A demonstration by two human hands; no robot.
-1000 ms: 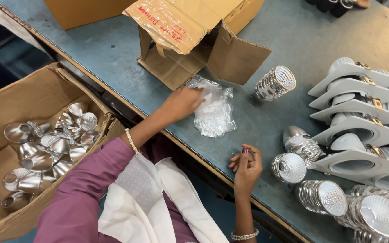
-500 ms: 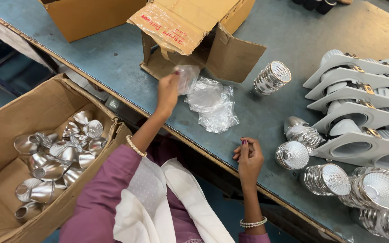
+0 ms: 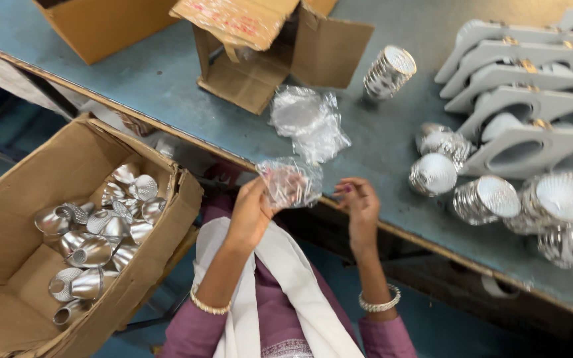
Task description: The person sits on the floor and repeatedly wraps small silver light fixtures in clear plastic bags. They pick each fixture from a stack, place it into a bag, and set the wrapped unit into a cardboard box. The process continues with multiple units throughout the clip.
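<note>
Blue-grey and scuffed, the workbench [image 3: 167,79] runs across in front of us, with an open cardboard box [image 3: 260,53] lying on it and another box [image 3: 8,265] of shiny metal cups [image 3: 94,232] standing beside us at our left, below the bench edge.

Half a second ago our left hand was stretched out to the heap of clear plastic bags [image 3: 310,119] on the bench; now it has come back to the bench edge, and one small bag [image 3: 290,182] has come with it. Our left hand [image 3: 250,212] pinches that bag between thumb and fingers, holding it up just over the edge. Our right hand [image 3: 361,204], which was waiting near the edge, has moved in towards the bag; its fingers are curled and close to the bag's right side, but we cannot tell whether they touch it yet.

So one bag is picked from the heap and held between both hands, and we judge it is about to be opened. Off to the right lie ribbed silver reflectors [image 3: 432,174] and a stack of white fittings [image 3: 532,99], untouched.
</note>
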